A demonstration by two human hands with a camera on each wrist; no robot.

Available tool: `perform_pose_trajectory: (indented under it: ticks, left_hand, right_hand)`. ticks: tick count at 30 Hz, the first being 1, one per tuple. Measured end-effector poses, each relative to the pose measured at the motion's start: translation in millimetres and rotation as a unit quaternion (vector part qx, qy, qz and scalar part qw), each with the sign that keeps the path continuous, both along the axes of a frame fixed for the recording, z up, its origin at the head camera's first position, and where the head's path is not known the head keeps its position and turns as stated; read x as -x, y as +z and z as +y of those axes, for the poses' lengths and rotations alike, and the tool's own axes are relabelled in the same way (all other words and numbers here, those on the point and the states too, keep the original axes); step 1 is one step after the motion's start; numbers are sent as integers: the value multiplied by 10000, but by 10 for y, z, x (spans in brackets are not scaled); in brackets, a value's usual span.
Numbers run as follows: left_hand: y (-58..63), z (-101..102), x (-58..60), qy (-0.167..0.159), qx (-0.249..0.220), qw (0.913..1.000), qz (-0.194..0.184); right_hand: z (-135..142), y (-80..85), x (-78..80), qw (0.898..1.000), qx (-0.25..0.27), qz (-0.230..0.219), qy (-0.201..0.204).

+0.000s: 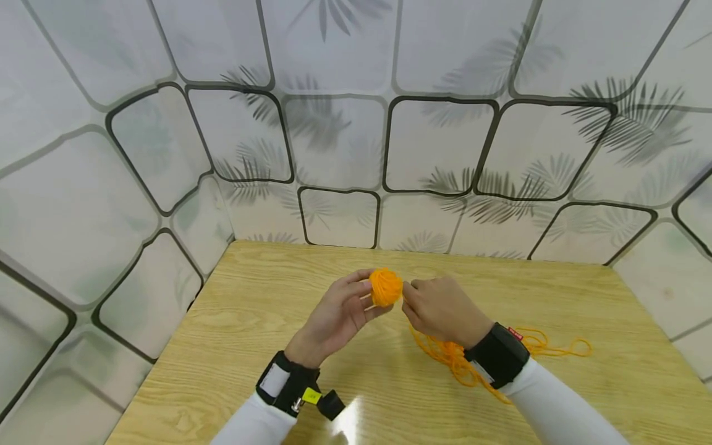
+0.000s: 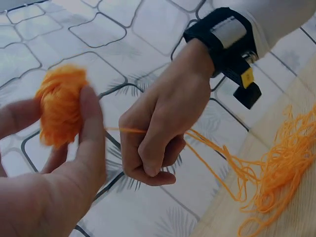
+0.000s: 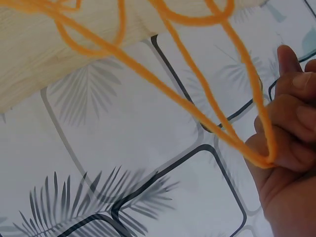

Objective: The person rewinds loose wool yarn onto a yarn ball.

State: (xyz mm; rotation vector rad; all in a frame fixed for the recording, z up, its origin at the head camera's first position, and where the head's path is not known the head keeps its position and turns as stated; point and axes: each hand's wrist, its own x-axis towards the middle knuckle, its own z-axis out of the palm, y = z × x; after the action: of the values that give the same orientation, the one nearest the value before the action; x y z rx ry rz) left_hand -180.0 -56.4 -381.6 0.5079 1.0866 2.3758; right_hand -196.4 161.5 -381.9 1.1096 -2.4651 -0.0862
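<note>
A small ball of orange yarn [image 1: 386, 287] is held between the thumb and fingers of my left hand [image 1: 346, 309], above the table. To its right, my right hand [image 1: 442, 309] has curled fingers and grips the yarn strand [image 2: 129, 130] that runs from the ball. From the right hand, strands trail down to a loose, tangled heap of orange yarn [image 2: 284, 163] on the table. Part of that heap is hidden behind the right wrist in the head view. In the right wrist view, yarn loops bend at the right hand's curled fingers.
The wooden table [image 1: 267, 284] has a light grain. A pale wall covering [image 1: 339, 142] with dark outlines and leaf prints stands behind it and at the sides. Each wrist wears a black band [image 1: 497, 355]; a small dark block [image 1: 330, 405] hangs by the left one.
</note>
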Motion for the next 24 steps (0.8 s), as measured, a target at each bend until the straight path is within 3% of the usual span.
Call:
perform_pose_trajectory:
  ticks: [3,6,13,18,24]
  left_hand:
    - [8,36,33,859,-244,9959,-116]
    - [9,76,52,1663,-226,9858,-48]
    - [-3,170,71,3228,561,9442,332]
    - [-52,189,113,3703,860,9243,352]
    - [-130,184,128,3827,1296,9137,441]
  right_hand:
    - [-43,-48,-33,9992,374,163,46]
    - [-76,-71,-72,9974,643,312,112]
    - [-81,-54,-174,9919,1091,497,408]
    - [-57,-17,-237,9873,1417,462,554]
    - [-30,40,-276,9804,1844,353,596]
